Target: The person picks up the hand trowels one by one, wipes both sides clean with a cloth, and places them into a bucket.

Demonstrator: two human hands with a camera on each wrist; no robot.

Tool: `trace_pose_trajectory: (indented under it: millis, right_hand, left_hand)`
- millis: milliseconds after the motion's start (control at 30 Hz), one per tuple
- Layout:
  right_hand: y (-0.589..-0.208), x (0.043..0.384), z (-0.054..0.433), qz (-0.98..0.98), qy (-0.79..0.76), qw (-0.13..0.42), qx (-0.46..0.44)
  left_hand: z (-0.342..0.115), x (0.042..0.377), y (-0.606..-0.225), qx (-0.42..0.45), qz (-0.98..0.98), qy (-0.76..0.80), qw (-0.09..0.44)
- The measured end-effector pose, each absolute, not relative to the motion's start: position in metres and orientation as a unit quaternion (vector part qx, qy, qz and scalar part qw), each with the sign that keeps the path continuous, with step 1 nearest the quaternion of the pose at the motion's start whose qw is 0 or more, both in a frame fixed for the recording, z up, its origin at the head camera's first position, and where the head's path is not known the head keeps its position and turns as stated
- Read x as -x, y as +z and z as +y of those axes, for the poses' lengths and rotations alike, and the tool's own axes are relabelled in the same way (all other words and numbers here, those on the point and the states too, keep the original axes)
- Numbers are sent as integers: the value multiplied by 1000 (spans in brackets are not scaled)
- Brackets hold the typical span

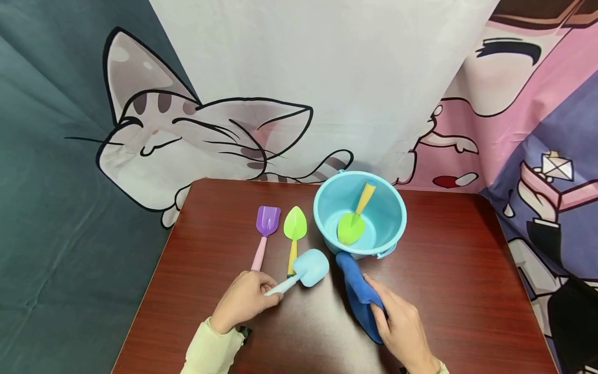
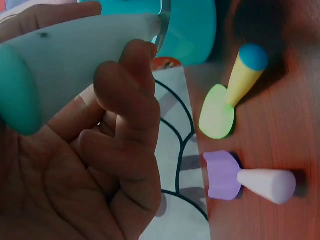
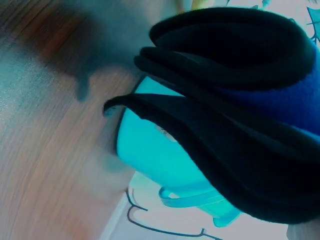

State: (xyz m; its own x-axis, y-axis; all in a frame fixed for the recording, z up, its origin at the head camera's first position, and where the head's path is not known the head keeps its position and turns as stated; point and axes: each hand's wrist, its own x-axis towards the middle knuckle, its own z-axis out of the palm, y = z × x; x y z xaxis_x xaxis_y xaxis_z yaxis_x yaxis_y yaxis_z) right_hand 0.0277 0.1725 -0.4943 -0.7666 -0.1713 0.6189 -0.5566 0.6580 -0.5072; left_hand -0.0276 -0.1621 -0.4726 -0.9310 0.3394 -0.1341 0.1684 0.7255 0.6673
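Observation:
My left hand [image 1: 245, 300] pinches the handle of a light blue toy shovel [image 1: 312, 267], its scoop pointing up and right in the head view. In the left wrist view the shovel's pale handle [image 2: 75, 42] lies across the fingers. A folded blue cloth [image 1: 362, 296] with black edging hangs from my right hand [image 1: 399, 322], gripped between thumb and fingers. Its upper end reaches the front of a light blue bucket [image 1: 322, 228]. Close up in the right wrist view, the cloth's black layers [image 3: 215, 135] hide the right hand. Inside the bucket leans a green shovel [image 1: 351, 228] with a yellow handle.
A purple toy shovel [image 1: 268, 221] with a pink handle and a green pointed trowel [image 1: 295, 223] lie left of the bucket on the brown wooden table [image 1: 448, 291]. Behind the table's far edge hangs a printed cartoon curtain [image 1: 261, 52].

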Motion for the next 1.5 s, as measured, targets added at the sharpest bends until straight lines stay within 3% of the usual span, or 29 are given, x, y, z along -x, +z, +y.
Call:
trace_pose_trajectory:
  millis: [233, 367, 500, 767, 967, 1233, 1500]
  right_hand:
    - [-486, -24, 155, -823, 383, 331, -259]
    - [-482, -23, 146, -804, 399, 334, -289]
    - [-485, -25, 140, -815, 388, 301, -307]
    - [-495, -29, 132, -865, 343, 170, -325]
    - [-502, -31, 127, -881, 325, 124, -321]
    - [-503, -32, 126, -893, 307, 151, -291]
    - [-507, -29, 135, -908, 290, 173, -250]
  left_hand:
    - [-149, 24, -479, -164, 914, 348, 128]
    - [-140, 23, -481, -173, 906, 360, 140]
    - [-131, 23, -482, -188, 898, 373, 139]
    - [-119, 24, -486, -215, 877, 401, 155]
    - [-112, 23, -487, -223, 860, 424, 176]
    - [-114, 20, -491, -204, 831, 474, 208]
    - [-119, 20, -493, -207, 830, 478, 202]
